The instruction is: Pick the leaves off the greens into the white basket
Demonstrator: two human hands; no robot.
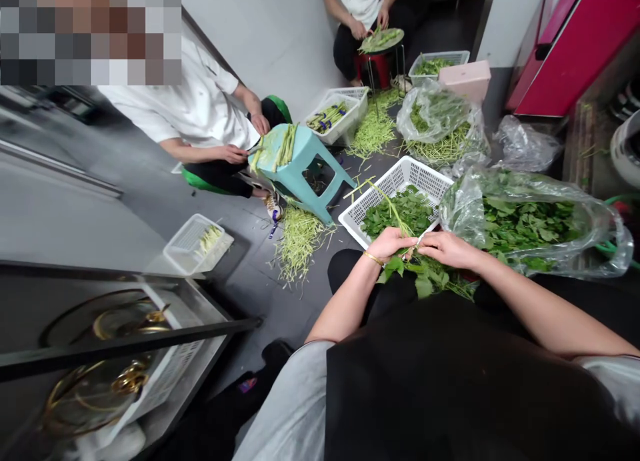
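Observation:
My left hand [393, 245] is closed round leafy green stalks [395, 214], whose pale stems stick up past the fingers toward a white basket. My right hand [445, 249] pinches close beside it, its fingertips nearly touching the left hand at the same stalks. Green leaves [425, 277] hang below both hands over my lap. Just beyond the hands, the white basket [353, 222] holds loose green leaves [400, 211]. To the right lies an open clear plastic bag [600, 237] full of leafy greens [530, 221].
One person in white [200, 107] works at a turquoise stool [300, 157] with stalks on it; another [363, 4] sits behind a small round stool. Peelings [300, 244] litter the floor. A small white basket [190, 244] stands left, near a shelf with glass lids [130, 377].

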